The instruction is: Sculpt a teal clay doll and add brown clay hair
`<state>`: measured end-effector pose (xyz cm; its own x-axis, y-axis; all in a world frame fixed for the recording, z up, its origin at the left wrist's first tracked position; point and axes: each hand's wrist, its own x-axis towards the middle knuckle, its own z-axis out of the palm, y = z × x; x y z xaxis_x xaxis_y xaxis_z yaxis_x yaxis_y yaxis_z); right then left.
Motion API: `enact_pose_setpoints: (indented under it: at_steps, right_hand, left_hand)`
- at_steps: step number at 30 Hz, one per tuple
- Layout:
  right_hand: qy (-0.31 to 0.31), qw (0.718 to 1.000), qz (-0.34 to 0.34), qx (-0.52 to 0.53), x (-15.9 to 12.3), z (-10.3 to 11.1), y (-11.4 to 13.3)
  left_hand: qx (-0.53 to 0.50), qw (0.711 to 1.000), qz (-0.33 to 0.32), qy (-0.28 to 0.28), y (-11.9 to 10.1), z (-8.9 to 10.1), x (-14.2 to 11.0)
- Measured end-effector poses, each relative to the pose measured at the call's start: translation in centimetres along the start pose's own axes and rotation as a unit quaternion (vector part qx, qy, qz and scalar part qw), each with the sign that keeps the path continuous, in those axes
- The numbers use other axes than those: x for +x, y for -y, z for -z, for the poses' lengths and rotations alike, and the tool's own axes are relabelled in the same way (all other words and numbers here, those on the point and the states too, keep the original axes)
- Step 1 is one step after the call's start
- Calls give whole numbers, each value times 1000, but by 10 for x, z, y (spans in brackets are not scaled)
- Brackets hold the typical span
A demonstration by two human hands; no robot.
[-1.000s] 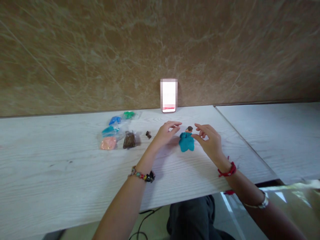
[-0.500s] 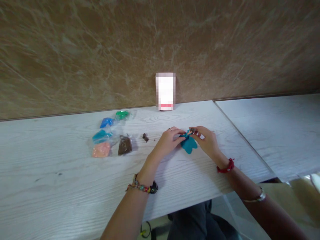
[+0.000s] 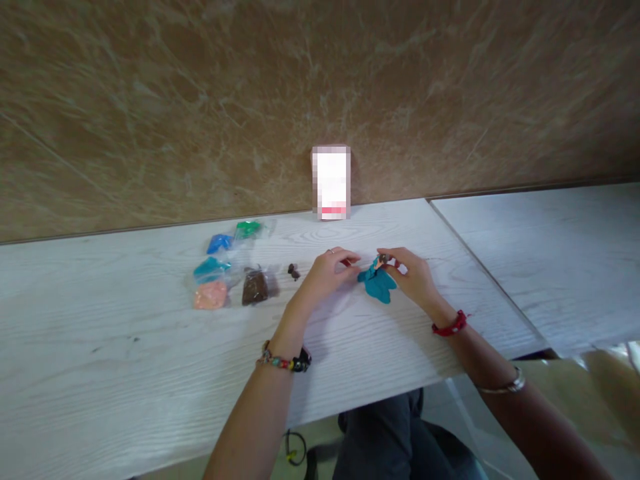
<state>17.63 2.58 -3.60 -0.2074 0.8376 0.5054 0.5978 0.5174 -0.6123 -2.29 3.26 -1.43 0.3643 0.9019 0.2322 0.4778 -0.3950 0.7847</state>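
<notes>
A small teal clay figure [image 3: 377,284] with a brown and peach head lies on the pale wooden table [image 3: 125,347]. My left hand [image 3: 327,270] pinches the figure's left side with curled fingers. My right hand [image 3: 413,277] pinches its top near the small head. Both hands touch the figure. A beaded bracelet circles my left wrist and a red one my right wrist.
Bags of clay lie to the left: green [image 3: 247,229], blue [image 3: 219,243], teal [image 3: 210,269], peach [image 3: 210,294] and brown [image 3: 256,287]. A small brown clay lump [image 3: 293,271] sits beside them. A phone [image 3: 331,183] leans on the brown wall. A second table [image 3: 540,247] adjoins on the right.
My hands were open on either side of the figure one second ago. They have closed in and now pinch it from both sides.
</notes>
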Motion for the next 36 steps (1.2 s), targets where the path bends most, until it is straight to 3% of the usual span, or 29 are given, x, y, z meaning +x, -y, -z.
enact_pose_setpoints:
  at_steps: [3, 5, 10, 12, 14, 18, 21, 27, 36]
  right_hand:
    - [-26, 1000, 13, -2, 0, 5, -1]
    - [-63, 998, 29, -6, -2, 11, 3]
    - [-170, 980, 106, -14, -11, 30, 41]
    - [-137, 981, 136, 5, -13, 28, 62]
    - [-57, 989, 133, 12, -11, 16, 79]
    - [144, 988, 46, -16, 6, -31, 97]
    - [215, 974, 4, -77, 23, -64, 103]
    - [250, 956, -21, -150, 36, -96, 110]
    - [238, 954, 5, -184, 34, -112, 104]
  left_hand:
    - [68, 997, 21, -18, 6, 22, -4]
    - [145, 987, 69, -21, 12, 41, -11]
    - [252, 949, 189, -16, 28, 72, -33]
    - [283, 942, 178, -23, 31, 76, -41]
    - [306, 939, 155, -28, 32, 76, -48]
    - [329, 936, 122, -24, 33, 74, -59]
    - [346, 933, 97, -20, 37, 73, -62]
    - [363, 926, 100, -25, 37, 72, -62]
    - [346, 935, 79, -5, 38, 72, -62]
